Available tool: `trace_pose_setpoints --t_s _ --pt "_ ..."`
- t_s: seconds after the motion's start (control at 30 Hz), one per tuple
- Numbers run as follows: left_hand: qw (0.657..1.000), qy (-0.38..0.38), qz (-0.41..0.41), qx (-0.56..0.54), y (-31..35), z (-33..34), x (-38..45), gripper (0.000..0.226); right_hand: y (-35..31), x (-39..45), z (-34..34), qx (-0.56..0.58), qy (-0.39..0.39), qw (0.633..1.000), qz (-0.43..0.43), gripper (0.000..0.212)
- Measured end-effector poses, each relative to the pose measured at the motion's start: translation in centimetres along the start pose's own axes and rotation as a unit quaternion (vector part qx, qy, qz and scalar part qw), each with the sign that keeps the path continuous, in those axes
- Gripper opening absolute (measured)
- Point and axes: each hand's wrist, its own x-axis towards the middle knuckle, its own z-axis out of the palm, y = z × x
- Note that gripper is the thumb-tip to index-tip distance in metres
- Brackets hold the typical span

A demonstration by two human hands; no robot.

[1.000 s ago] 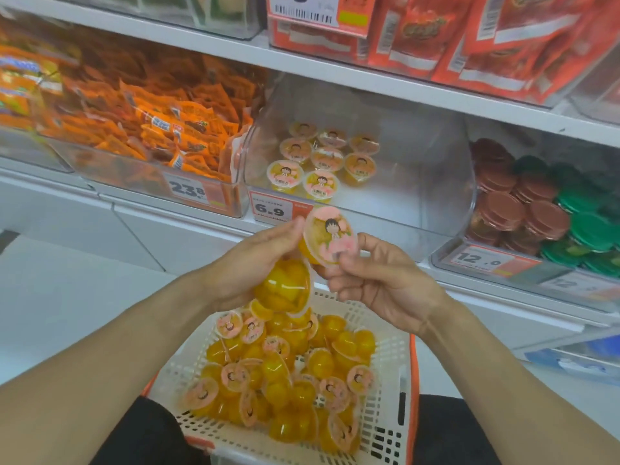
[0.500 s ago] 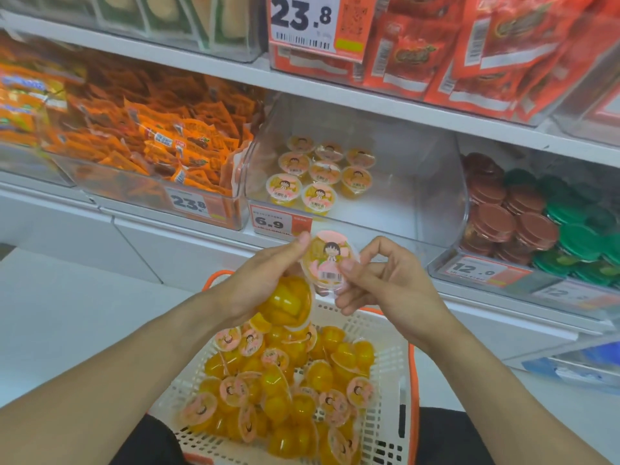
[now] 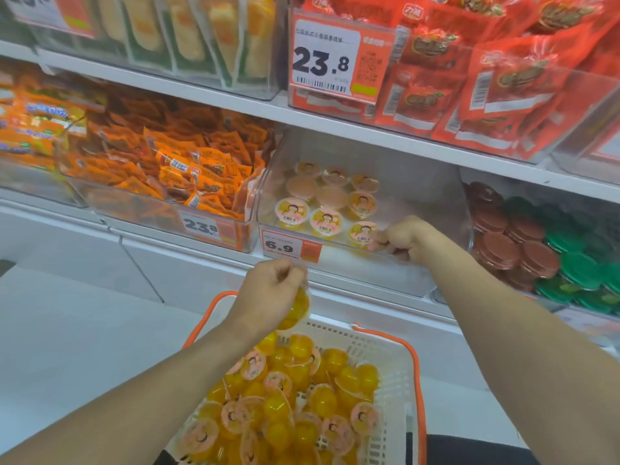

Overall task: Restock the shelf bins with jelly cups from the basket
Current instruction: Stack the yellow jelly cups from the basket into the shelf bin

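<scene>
A white basket (image 3: pixel 397 380) with orange handles sits low in front of me, full of several yellow jelly cups (image 3: pixel 295 411) with pink cartoon lids. My left hand (image 3: pixel 268 293) hovers above it and grips one yellow jelly cup (image 3: pixel 297 308). A clear shelf bin (image 3: pixel 432 203) with a 6.9 price tag holds several upright jelly cups in rows. My right hand (image 3: pixel 404 238) is inside that bin at its front, pinching the edge of a jelly cup (image 3: pixel 360 234) that stands beside the front row.
Left of the jelly bin is a clear bin of orange snack packets (image 3: pixel 167 172). To the right, a bin holds brown and green lidded cups (image 3: pixel 536 246). The shelf above (image 3: pixel 335 119) carries red snack bags and a 23.8 tag. White floor lies to the left.
My right hand has carried the pink-lidded cup from in front of my left hand up into the shelf bin. The left hand stays over the basket with its cup. The view has tilted upward.
</scene>
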Motion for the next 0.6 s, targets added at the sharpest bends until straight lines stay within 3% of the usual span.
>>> trace_pose_setpoints --t_s 0.13,0.3,0.37,0.43,0.5,0.53,0.6 --pt "0.998 0.02 0.025 -0.045 -0.1 0.0 0.2 0.029 0.4 1.7 0.9 -0.015 0.017 1.0 0.008 0.014" --pt "0.995 0.044 0.065 -0.059 -0.3 -0.2 0.3 0.019 0.4 1.7 1.1 0.012 0.02 1.0 0.004 0.021" --pt "0.993 0.048 0.082 -0.074 -0.3 -0.3 0.2 0.018 0.2 1.0 0.9 -0.004 0.061 0.998 -0.02 0.016" --pt "0.99 0.055 0.1 -0.086 -0.3 -0.4 0.2 0.018 0.3 -0.7 0.5 -0.07 0.181 0.974 -0.119 0.021" --pt "0.986 0.059 0.119 -0.098 -0.2 -0.5 0.1 0.017 0.4 -4.1 0.7 -0.054 0.259 0.925 -0.274 0.01" --pt "0.984 0.06 0.129 -0.104 -0.2 -0.5 0.0 0.016 0.6 -6.0 1.2 -0.031 0.25 0.91 -0.33 0.005" --pt "0.98 0.064 0.159 -0.106 0.0 -0.6 -0.2 0.016 1.2 -9.4 2.6 0.005 0.15 0.921 -0.36 0.01"
